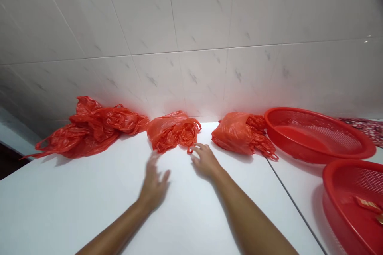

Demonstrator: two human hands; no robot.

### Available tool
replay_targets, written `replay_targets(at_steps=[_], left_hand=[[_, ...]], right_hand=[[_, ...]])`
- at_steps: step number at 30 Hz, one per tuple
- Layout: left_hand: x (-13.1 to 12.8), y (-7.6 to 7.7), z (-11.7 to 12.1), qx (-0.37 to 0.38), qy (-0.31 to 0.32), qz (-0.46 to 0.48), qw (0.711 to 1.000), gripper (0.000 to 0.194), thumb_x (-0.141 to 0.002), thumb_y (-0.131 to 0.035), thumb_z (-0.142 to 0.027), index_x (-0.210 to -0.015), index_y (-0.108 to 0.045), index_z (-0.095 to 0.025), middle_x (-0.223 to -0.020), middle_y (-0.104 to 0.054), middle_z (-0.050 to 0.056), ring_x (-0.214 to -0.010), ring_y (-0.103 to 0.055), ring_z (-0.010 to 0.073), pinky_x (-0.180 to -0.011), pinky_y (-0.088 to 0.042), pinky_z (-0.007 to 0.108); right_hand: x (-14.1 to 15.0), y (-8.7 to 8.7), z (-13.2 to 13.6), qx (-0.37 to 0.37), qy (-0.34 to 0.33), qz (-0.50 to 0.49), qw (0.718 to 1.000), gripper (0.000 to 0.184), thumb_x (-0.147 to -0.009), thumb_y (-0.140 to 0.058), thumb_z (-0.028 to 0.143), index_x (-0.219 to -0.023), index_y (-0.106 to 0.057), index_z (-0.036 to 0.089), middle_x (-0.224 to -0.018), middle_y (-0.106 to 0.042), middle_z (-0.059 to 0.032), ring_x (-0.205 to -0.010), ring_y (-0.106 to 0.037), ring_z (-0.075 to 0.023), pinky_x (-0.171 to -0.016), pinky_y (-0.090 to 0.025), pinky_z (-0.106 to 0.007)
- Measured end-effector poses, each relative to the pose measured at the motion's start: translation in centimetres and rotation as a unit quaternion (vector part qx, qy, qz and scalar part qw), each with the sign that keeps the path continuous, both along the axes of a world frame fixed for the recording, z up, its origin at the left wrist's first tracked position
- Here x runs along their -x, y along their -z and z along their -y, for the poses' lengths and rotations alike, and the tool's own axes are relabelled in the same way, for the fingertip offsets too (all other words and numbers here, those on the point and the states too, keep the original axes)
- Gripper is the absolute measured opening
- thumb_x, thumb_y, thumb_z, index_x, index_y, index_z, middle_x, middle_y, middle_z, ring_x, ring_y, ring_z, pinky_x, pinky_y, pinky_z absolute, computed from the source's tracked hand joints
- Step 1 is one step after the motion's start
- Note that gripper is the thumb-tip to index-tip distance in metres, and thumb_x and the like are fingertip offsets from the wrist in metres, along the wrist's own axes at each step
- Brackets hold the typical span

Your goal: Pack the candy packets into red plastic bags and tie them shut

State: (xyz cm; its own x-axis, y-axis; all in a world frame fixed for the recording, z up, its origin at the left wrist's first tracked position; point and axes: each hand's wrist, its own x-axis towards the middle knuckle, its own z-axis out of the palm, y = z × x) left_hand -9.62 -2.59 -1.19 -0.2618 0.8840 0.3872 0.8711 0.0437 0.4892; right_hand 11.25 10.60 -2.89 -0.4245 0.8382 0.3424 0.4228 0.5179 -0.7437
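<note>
**Crumpled orange-red plastic carrier bag (172,130) lies nearest your bare right hand (206,162)**

Your right hand is the nearer one. Its fingers are loosely curled and slightly apart, pinching nothing visible, with the fingertips at the bag's front edge beside a small handle loop (189,150); I cannot tell whether they touch it. Your bare left hand (154,186), blurred, is spread open over the white counter (68,195), farther from the bag, down and left of it, and holds nothing.

The bag lies ahead of both hands, before the white marbled tile wall (191,20). Its long axis runs sideways along the wall; the loop points back toward you.

Left of the bag: a larger crumpled red plastic bag (89,129). Right of it: a bunched orange-red plastic bag (239,132), then a round red perforated plastic basket (299,110) and a second red perforated basket (341,163).
</note>
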Motion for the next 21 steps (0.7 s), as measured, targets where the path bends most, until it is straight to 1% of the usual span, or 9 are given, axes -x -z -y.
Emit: replay_targets(at_steps=[2, 3, 6, 8, 10, 13, 15, 18, 21], left_hand=[[-1.4, 0.7, -3.8, 0.014, 0.061, -0.060, 0.996, 0.066, -0.102, -0.055, -0.040, -0.163, -0.036, -0.022, -0.177, -0.019, 0.014, -0.163, -0.017, 0.0365, -0.130, -0.028, 0.058], [-2.2, 0.9, -5.9, 0.030, 0.053, -0.076, 0.995, 0.064, -0.104, -0.049, -0.039, -0.164, -0.036, -0.022, -0.178, -0.018, 0.013, -0.165, -0.011, 0.0364, -0.131, -0.024, 0.058], [-3.8, 1.4, -11.0, 0.049, 0.054, -0.080, 0.994, 0.049, -0.103, -0.048, -0.034, -0.150, -0.058, -0.025, -0.175, -0.028, 0.009, -0.163, -0.019, 0.0348, -0.132, -0.021, 0.053], [-4.0, 1.5, -12.7, 0.053, 0.032, -0.074, 0.995, 0.043, -0.103, -0.047, -0.034, -0.140, -0.067, -0.024, -0.171, -0.038, 0.010, -0.161, -0.027, 0.0342, -0.132, -0.023, 0.051], [-3.5, 1.6, -13.4, 0.051, -0.015, -0.064, 0.997, 0.044, -0.105, -0.042, -0.037, -0.135, -0.069, -0.018, -0.165, -0.046, 0.015, -0.157, -0.033, 0.0348, -0.131, -0.024, 0.052], [-2.5, 1.7, -13.7, 0.047, -0.078, -0.049, 0.995, 0.048, -0.104, -0.042, -0.039, -0.134, -0.067, -0.010, -0.157, -0.052, 0.022, -0.152, -0.041, 0.0350, -0.130, -0.026, 0.050], [-2.0, 1.7, -13.9, 0.048, -0.103, -0.041, 0.993, 0.052, -0.101, -0.049, -0.038, -0.141, -0.060, -0.008, -0.157, -0.051, 0.024, -0.152, -0.041, 0.0356, -0.129, -0.026, 0.049], [-1.6, 1.5, -14.1, 0.049, -0.146, -0.029, 0.988, 0.064, -0.097, -0.056, -0.039, -0.150, -0.049, -0.005, -0.161, -0.046, 0.028, -0.154, -0.037, 0.0382, -0.128, -0.025, 0.051], [-1.1, 1.0, -14.2, 0.042, -0.187, -0.017, 0.981, 0.072, -0.096, -0.057, -0.039, -0.154, -0.040, 0.001, -0.164, -0.038, 0.032, -0.155, -0.033, 0.0409, -0.128, -0.024, 0.052]], right_hand=[[1.5, -0.2, 0.8, -0.025, -0.026, 0.094, 0.995, 0.046, -0.090, -0.068, 0.032, -0.135, -0.067, 0.030, -0.155, -0.056, -0.0083, -0.136, -0.047, -0.0322, -0.112, -0.035, -0.048], [1.9, -0.2, 0.9, -0.030, -0.025, 0.128, 0.991, 0.042, -0.091, -0.067, 0.033, -0.133, -0.068, 0.028, -0.152, -0.058, -0.0098, -0.133, -0.047, -0.0332, -0.110, -0.036, -0.049], [2.0, 0.0, 0.1, -0.014, 0.017, 0.143, 0.990, 0.024, -0.095, -0.061, 0.028, -0.114, -0.073, 0.022, -0.127, -0.070, -0.0125, -0.118, -0.055, -0.0307, -0.100, -0.040, -0.043], [1.2, 0.4, -0.9, 0.005, 0.051, 0.134, 0.990, 0.019, -0.095, -0.060, 0.024, -0.108, -0.073, 0.021, -0.109, -0.073, -0.0116, -0.105, -0.060, -0.0275, -0.092, -0.041, -0.037], [0.1, 0.9, -1.9, 0.024, 0.084, 0.119, 0.989, 0.021, -0.093, -0.060, 0.021, -0.110, -0.073, 0.021, -0.097, -0.073, -0.0099, -0.092, -0.062, -0.0249, -0.084, -0.042, -0.034], [-1.3, 1.7, -3.1, 0.042, 0.126, 0.080, 0.988, 0.036, -0.089, -0.061, 0.016, -0.123, -0.070, 0.022, -0.094, -0.073, -0.0091, -0.083, -0.064, -0.0244, -0.077, -0.041, -0.032], [-1.9, 1.8, -3.6, 0.045, 0.160, 0.039, 0.985, 0.045, -0.090, -0.059, 0.016, -0.134, -0.066, 0.022, -0.102, -0.076, -0.0110, -0.088, -0.067, -0.0262, -0.079, -0.044, -0.032], [-2.8, 1.4, -4.0, 0.031, 0.224, -0.037, 0.973, 0.051, -0.102, -0.041, 0.025, -0.152, -0.051, 0.018, -0.122, -0.073, -0.0165, -0.103, -0.069, -0.0270, -0.086, -0.048, -0.033], [-3.8, 0.7, -3.9, -0.014, 0.282, -0.151, 0.947, 0.053, -0.107, -0.030, 0.035, -0.153, -0.048, 0.013, -0.115, -0.074, -0.0158, -0.097, -0.070, -0.0250, -0.087, -0.050, -0.032]])
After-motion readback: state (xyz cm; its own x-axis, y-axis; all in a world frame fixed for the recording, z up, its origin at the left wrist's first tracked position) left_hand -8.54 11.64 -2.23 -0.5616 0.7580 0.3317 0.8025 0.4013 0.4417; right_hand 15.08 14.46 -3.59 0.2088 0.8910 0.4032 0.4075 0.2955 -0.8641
